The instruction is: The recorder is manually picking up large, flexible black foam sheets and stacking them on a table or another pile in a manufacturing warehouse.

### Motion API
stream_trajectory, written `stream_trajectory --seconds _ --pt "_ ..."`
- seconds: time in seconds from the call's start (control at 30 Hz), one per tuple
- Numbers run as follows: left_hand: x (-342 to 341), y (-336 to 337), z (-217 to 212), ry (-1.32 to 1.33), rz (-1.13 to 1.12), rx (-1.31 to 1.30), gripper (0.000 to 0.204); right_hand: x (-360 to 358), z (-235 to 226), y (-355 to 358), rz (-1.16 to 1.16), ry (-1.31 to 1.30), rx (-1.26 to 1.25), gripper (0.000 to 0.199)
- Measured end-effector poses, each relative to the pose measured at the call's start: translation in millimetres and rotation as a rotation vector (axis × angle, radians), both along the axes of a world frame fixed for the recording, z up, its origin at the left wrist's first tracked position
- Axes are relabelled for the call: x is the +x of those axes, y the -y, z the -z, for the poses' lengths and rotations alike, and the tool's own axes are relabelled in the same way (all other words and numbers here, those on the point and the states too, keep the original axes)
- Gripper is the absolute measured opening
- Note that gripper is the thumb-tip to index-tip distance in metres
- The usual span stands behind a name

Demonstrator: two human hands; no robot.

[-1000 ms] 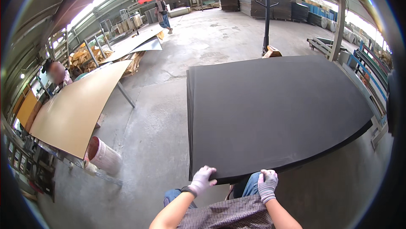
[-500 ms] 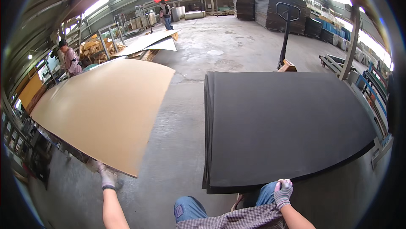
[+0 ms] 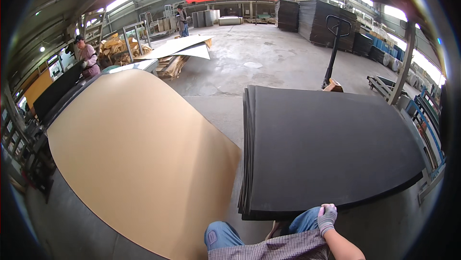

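A large tan sheet (image 3: 139,149) slopes down on the left, curving from the machine side toward my knees. My left hand does not show; the sheet covers the place where the forearm was. On the right lies a stack of large black sheets (image 3: 331,149), its left edges slightly fanned. My right hand (image 3: 327,217), in a grey striped glove, is closed beside the stack's front edge, near my thigh. Whatever its curled fingers hold, if anything, is hidden.
A pallet jack handle (image 3: 334,51) rises behind the black stack. Further off, pale sheets (image 3: 180,48) lie on a low pile. A co-worker (image 3: 87,57) stands at the far left beside a dark sheet (image 3: 57,89). Tall dark stacks (image 3: 326,24) stand at the back right.
The tan sheet's near end has swung down and toward me, its corner now close to the black stack. My left hand has gone out of sight. My right hand keeps its place by the stack.
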State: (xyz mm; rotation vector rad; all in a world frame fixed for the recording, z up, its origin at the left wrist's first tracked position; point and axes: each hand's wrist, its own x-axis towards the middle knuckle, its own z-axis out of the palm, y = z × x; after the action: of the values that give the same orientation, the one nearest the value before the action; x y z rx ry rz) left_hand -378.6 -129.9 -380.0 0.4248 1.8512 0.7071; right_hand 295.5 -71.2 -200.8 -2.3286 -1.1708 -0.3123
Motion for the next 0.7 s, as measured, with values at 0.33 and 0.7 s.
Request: stream_trajectory --seconds 0.33,0.7 --pt "-101 -130 -219 0.113 -0.309 0.879 0.049 9 -17 -1 -0.107 -0.295 0.044 0.022" --pt "279 -212 -497 -0.898 1.313 1.853 0.03 -266 -518 -93 -1.552 0.768 0.53 0.043"
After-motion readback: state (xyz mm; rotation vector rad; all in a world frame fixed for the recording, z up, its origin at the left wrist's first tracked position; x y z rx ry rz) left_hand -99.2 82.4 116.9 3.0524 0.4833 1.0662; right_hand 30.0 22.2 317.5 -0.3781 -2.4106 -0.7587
